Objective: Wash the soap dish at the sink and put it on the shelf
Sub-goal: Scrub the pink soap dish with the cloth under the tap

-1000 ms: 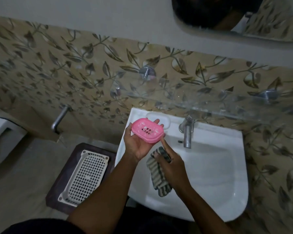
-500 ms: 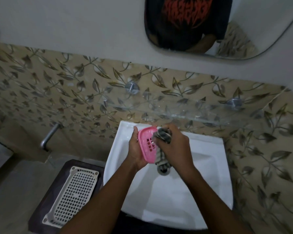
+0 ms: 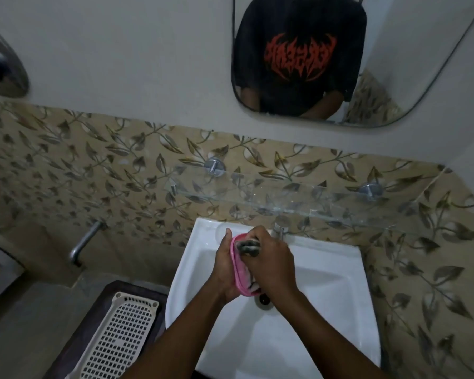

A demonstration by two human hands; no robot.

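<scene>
While the dish (image 3: 238, 272) stands on edge between the 2 hands over the sink (image 3: 326, 283), its long axis runs from the tap end toward the drain — the left hand (image 3: 226, 266) cups its back, fingers curled over the top end. The right hand (image 3: 271, 266) is closed on a cloth (image 3: 248, 247), pressed into the dish's open face, wrist bent down. Above and behind the hands hangs the shelf (image 3: 298, 198) — by my reading the left hand, already holding the dish, is better placed to lift it there.
</scene>
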